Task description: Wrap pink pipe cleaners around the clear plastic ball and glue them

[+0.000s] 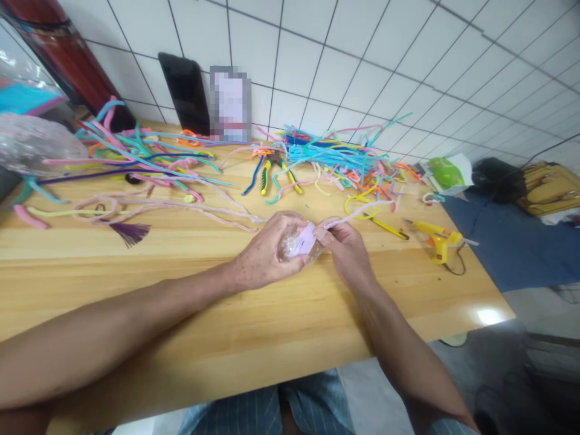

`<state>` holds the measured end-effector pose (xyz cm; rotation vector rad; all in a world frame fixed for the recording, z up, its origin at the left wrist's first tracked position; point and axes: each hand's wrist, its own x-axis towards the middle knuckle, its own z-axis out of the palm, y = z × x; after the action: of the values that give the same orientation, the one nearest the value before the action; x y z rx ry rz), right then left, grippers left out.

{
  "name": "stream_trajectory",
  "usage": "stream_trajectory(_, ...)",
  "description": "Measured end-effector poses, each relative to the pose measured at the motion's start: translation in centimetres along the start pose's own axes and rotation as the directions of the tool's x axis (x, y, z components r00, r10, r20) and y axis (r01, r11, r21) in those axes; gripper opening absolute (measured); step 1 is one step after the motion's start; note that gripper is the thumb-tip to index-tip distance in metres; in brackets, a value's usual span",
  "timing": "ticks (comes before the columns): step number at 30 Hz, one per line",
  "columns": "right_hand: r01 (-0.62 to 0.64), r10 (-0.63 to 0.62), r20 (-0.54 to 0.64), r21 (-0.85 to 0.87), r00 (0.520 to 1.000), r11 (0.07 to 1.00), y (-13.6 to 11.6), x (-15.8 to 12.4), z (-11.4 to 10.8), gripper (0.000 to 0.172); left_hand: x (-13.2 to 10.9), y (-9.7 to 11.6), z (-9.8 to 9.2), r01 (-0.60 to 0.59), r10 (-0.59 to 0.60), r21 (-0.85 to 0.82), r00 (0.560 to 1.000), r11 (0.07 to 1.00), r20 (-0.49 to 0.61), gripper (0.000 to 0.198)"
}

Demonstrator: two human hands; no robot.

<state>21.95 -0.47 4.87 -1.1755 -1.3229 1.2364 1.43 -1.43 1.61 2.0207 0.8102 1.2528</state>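
My left hand (267, 251) is wrapped round a small clear plastic piece (286, 246), rounded like a ball or the bottom of a bottle. Pale lilac pipe cleaner (304, 240) covers part of its surface. With thumb and finger together, my right hand (347, 248) pinches the lilac pipe cleaner strand (362, 211) close against that plastic. The strand's free end runs up to the right, past my fingers. Both hands are just above the wooden table, and my left fingers hide the plastic's far side.
Loose pipe cleaners (149, 151) spread at the back left, and a blue bundle (330, 158) lies behind my hands. Pliers (274, 172) rest between them. A yellow cutter (387, 228) and a yellow glue gun (435, 237) with its cord are on the right. A purple tassel (131, 231) lies left.
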Motion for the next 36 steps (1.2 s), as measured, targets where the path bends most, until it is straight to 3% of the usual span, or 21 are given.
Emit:
stream_trajectory(9,0.001,-0.001,-0.006,0.015,1.0,1.0,0.21,0.04,0.25,0.032,-0.08,0.12,-0.19,-0.024,0.024,0.006,1.0,1.0,0.017,0.049)
stream_trajectory(15,-0.001,0.001,-0.021,0.028,1.0,1.0,0.07,-0.11,0.48,0.033,-0.12,0.45,-0.94,-0.002,0.003,-0.011,0.997,1.0,0.078,0.036)
stream_trajectory(21,-0.016,0.017,-0.024,0.058,1.0,0.998,0.08,-0.13,0.57,0.032,0.07,0.06,-0.26,-0.009,0.009,0.015,1.0,1.0,0.009,0.045)
stream_trajectory(36,-0.045,0.047,-0.012,0.096,0.999,0.994,0.32,-0.02,0.45,0.032,-0.29,-0.06,-0.2,-0.081,0.081,0.037,0.997,0.996,-0.004,0.045)
